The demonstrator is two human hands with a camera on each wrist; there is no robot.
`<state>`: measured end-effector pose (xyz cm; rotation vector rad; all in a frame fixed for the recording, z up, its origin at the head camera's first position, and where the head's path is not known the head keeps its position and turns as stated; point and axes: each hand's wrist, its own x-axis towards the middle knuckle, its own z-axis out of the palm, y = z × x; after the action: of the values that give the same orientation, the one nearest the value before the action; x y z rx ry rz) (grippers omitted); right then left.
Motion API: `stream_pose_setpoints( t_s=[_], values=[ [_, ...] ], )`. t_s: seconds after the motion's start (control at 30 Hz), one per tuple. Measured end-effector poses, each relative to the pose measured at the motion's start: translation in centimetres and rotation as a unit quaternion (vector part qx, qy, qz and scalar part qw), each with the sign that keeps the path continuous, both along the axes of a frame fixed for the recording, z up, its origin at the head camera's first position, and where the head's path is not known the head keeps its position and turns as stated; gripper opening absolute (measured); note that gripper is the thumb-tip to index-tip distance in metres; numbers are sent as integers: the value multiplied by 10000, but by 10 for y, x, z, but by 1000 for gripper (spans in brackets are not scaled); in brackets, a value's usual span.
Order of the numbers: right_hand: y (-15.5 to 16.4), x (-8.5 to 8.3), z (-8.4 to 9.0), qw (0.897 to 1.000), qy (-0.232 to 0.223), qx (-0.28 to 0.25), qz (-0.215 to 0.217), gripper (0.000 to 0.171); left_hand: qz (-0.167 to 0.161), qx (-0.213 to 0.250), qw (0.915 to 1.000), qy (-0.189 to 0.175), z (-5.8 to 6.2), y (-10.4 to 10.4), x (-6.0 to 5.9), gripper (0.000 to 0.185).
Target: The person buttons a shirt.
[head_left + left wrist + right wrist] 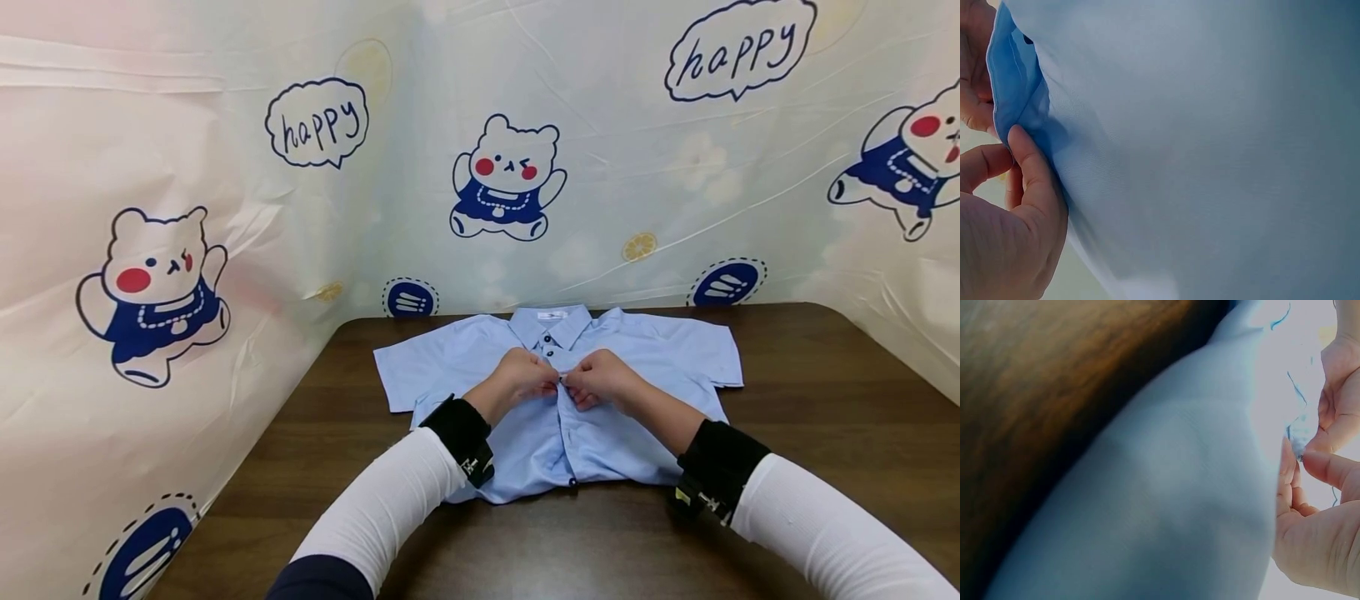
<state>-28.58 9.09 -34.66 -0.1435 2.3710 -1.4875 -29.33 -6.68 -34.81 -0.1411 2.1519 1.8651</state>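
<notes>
A light blue short-sleeved shirt lies front up, its collar toward the back of the table. Dark buttons run down its front. Fingertips of my left hand pinch the front edge at mid-chest. Close beside it, my right hand pinches the same opening, and a dark button shows between the two hands. In the left wrist view the left hand's thumb and forefinger grip the raised fabric edge. The right wrist view has the right hand's thumb and fingers closed on the edge; bright light washes out detail there.
The shirt rests on a dark brown wooden table. Behind and at both sides hangs a pale curtain printed with cartoon bears and "happy" bubbles. Below the hands, the front opening runs down to a dark button at the hem.
</notes>
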Motion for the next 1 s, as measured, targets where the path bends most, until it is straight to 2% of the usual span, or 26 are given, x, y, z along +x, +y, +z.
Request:
stream_pose_setpoints(
  t_s=[0.13, 0.27, 0.47, 0.63, 0.83, 1.0],
  values=[
    [0, -1, -1, 10000, 45, 78, 19, 17, 5, -220, 9996, 147, -1, 0, 2, 13],
    [-1, -1, -2, 9999, 104, 65, 56, 17, 34, -429, 9990, 134, 0, 0, 3, 5],
    [-1, -2, -3, 10000, 64, 14, 24, 18, 31, -483, 9987, 154, 1, 0, 3, 3],
    [0, -3, -3, 9999, -101, -112, 47, 20, -3, -620, 9973, 390, -2, 0, 3, 11],
    [1, -1, -1, 9991, -309, -238, 138, 20, 8, -948, 9928, 729, -4, 1, 4, 10],
    [2, 0, -1, 9989, -239, -256, 315, 20, -141, -1017, 9929, 593, -3, -1, 4, 8]
  ],
)
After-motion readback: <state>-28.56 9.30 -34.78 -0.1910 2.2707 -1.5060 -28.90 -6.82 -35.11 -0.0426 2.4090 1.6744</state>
